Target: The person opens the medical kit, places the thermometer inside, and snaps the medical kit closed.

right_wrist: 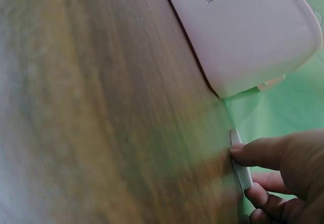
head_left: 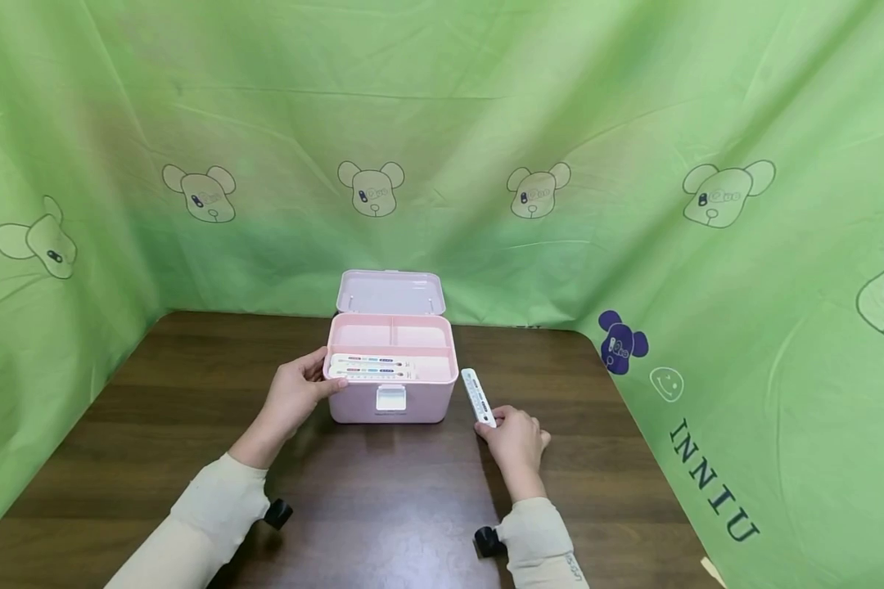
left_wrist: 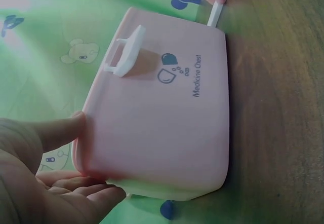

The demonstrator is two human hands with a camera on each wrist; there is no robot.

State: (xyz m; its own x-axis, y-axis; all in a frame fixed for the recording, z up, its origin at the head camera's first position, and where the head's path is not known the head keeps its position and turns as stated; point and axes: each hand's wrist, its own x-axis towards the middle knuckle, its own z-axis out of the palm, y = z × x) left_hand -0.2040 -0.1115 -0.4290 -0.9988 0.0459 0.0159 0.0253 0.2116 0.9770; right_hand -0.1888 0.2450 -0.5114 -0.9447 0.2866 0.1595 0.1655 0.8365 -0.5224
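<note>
A pink medicine box (head_left: 354, 405), printed "Medicine Chest", stands with its lid (head_left: 390, 292) raised at the back. Two slim white strips (head_left: 372, 368) with coloured print lie in its front compartment. My left hand (head_left: 290, 397) holds the box's left front corner, thumb at the rim and fingers along the side, as the left wrist view shows too. To the right of the box, my right hand (head_left: 516, 442) pinches a similar slim white strip (head_left: 477, 397) with dark print. In the right wrist view, thumb and fingers grip this strip (right_wrist: 243, 173) close over the table.
The dark wooden table (head_left: 383, 507) extends around the box. Two divided compartments (head_left: 361, 331) form the back of the box's tray. A white latch (head_left: 391, 398) hangs on the box's front. A green curtain (head_left: 457, 98) with bear faces surrounds the table's back and sides.
</note>
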